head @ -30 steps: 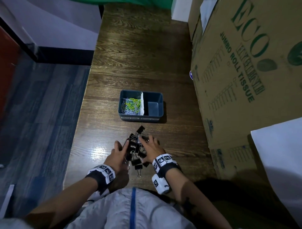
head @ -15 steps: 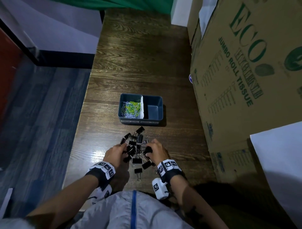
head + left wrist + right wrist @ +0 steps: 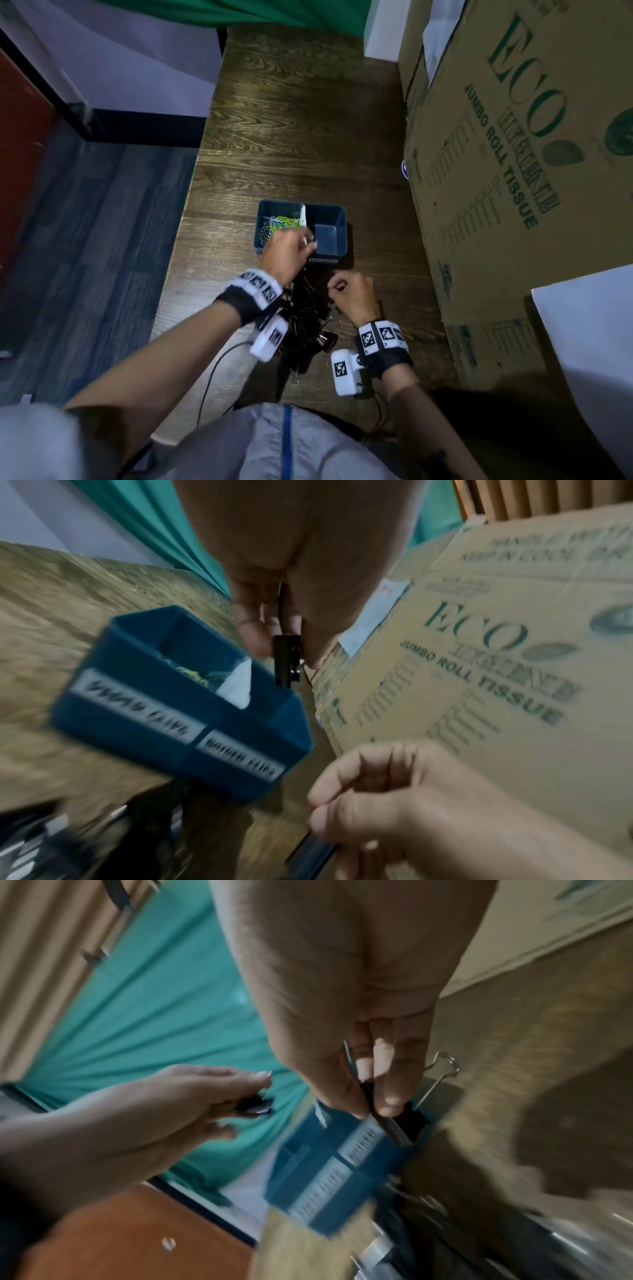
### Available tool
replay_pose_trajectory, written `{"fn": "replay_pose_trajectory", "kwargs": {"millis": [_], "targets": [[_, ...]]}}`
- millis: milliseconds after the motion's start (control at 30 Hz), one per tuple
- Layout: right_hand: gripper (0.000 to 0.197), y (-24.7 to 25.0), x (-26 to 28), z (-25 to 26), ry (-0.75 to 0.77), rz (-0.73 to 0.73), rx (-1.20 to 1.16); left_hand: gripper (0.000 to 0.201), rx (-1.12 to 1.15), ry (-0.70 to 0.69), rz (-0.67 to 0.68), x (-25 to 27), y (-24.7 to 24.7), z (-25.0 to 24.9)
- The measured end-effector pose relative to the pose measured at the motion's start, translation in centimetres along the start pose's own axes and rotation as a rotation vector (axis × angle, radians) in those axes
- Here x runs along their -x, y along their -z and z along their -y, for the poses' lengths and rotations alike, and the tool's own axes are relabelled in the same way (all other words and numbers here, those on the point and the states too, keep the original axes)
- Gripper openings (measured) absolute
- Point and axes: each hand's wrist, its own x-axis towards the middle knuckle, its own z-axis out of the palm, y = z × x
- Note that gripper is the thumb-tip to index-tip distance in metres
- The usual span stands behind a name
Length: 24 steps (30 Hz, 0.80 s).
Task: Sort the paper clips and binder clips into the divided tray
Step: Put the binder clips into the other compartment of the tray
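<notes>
Dark wood grain covers the surface (image 3: 291, 144) on which we find a blue divided tray (image 3: 327, 254). Its left compartment holds coloured paper clips (image 3: 279, 224); a white divider (image 3: 303, 216) separates it from the right compartment, where we see only bare floor. Two labels are fixed to the tray's near wall, too blurred to read.

We note the left hand (image 3: 286, 255) raised over the tray's near edge, its fingers (image 3: 255, 626) pinched together on a small black binder clip (image 3: 287, 664). The right hand (image 3: 352, 296) is just short of the tray, fingers (image 3: 394, 1085) clamped on a second binder clip (image 3: 399, 1123), one wire handle standing clear of the fingers.

A heap of black binder clips (image 3: 308, 318) lies on the surface between the two wrists, near the tray's front. A printed cardboard box (image 3: 513, 154) stands along the right side of the surface. Both wrist views are motion-blurred.
</notes>
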Motion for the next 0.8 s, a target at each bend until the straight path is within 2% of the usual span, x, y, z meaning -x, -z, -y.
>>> {"fn": "replay_pose_trajectory", "kwargs": {"millis": [100, 233, 300, 367, 400, 433, 500, 533, 633, 667, 733, 800], "targets": [[0.017, 2.1, -2.0, 1.9, 0.088, -0.091, -0.064, 0.022, 0.054, -0.016, -0.026, -3.7, 1.3, -1.9], [0.013, 5.1, -5.1, 4.9, 0.212, -0.189, -0.118, 0.014, -0.172, -0.032, -0.078, -3.3, 1.3, 0.2], [0.013, 5.9, -6.2, 5.6, 0.243, -0.214, -0.152, 0.012, -0.266, -0.04, 0.005, -1.6, 0.1, 2.7], [0.012, 5.9, -6.3, 5.5, 0.247, -0.252, -0.165, 0.01, -0.365, -0.023, 0.157, 0.4, -1.1, 5.6], [0.011, 5.5, -6.1, 5.1, 0.244, -0.268, -0.149, 0.015, -0.421, -0.004, 0.232, 1.4, -1.6, 7.0], [0.01, 5.0, -5.6, 4.5, 0.222, -0.262, -0.119, 0.032, -0.463, 0.041, 0.307, 2.2, -2.1, 8.3], [0.018, 3.2, -4.5, 2.3, 0.082, -0.137, -0.014, 0.071, -0.482, 0.151, 0.434, 3.5, -2.7, 10.2], [0.03, 2.0, -3.8, 0.9, -0.02, -0.018, 0.055, 0.086, -0.472, 0.182, 0.473, 3.9, -3.0, 10.8], [0.103, -2.0, -2.1, -2.6, -0.228, 0.39, 0.247, 0.108, -0.446, 0.188, 0.561, 4.9, -3.9, 11.3], [0.118, -3.1, -1.5, -3.1, -0.254, 0.474, 0.293, 0.111, -0.47, 0.172, 0.582, 5.2, -4.5, 11.1], [0.123, -5.3, -0.3, -3.0, -0.217, 0.535, 0.396, 0.115, -0.528, 0.136, 0.598, 5.9, -5.6, 10.7], [0.115, -6.8, 0.7, -2.4, -0.115, 0.481, 0.478, 0.111, -0.555, 0.12, 0.594, 6.3, -6.6, 10.1]]}}
